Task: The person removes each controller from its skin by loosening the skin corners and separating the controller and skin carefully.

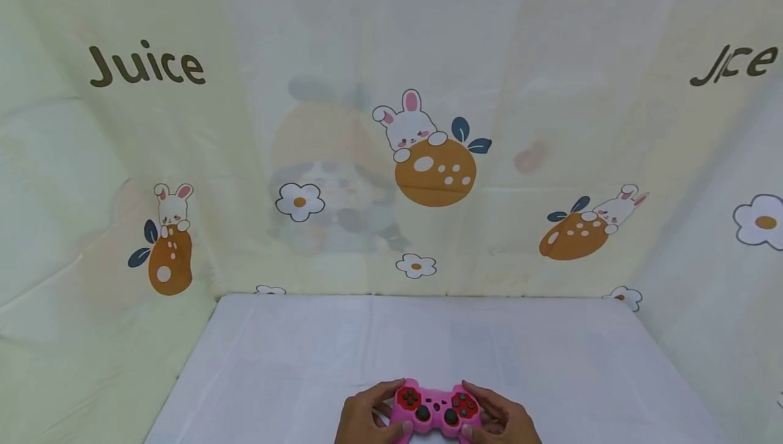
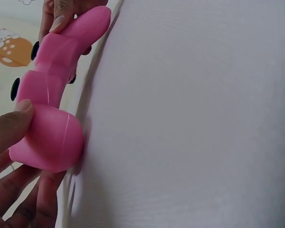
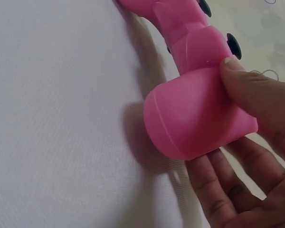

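A pink game controller (image 1: pixel 436 408) with red button pads and two black thumbsticks is held between both hands at the bottom of the head view. The left hand (image 1: pixel 372 413) grips its left end, thumb on top and fingers around the side and below. On the other end, the right hand (image 1: pixel 506 417) grips in the same way. In the left wrist view the left thumb (image 2: pixel 12 126) presses the pink handle (image 2: pixel 52 137). The right wrist view shows the right thumb (image 3: pixel 249 85) on the other handle (image 3: pixel 194 114), with fingers beneath it.
A white-covered table (image 1: pixel 306 342) lies under the hands. Behind it hangs a pale cloth backdrop (image 1: pixel 342 43) printed with rabbits, oranges, flowers and lettering. Cloth side walls (image 1: pixel 55 240) stand at left and right.
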Available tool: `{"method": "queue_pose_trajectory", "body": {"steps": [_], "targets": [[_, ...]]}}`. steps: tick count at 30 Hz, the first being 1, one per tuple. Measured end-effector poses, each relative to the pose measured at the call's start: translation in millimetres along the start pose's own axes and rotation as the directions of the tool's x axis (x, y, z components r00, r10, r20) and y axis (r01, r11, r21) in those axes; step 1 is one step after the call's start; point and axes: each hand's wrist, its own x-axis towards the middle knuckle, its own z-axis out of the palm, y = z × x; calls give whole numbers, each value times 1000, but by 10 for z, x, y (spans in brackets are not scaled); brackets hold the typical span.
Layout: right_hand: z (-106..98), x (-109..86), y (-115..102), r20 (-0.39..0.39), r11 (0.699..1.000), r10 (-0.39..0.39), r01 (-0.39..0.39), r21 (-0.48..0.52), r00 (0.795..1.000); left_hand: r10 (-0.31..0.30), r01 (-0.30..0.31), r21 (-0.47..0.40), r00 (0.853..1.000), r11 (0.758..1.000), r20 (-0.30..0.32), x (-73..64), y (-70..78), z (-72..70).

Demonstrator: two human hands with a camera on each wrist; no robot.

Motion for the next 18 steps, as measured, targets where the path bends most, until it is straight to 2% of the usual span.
{"method": "queue_pose_trajectory", "body": {"steps": [8, 18], "targets": [[77, -55, -120, -105, 998, -47, 44, -34, 993, 82, -73, 69, 989, 995, -127, -19, 40, 18], [195, -91, -189, -232, 998, -67, 70, 3, 970, 144, -133, 69, 970, 989, -197, -58, 55, 17]]}}
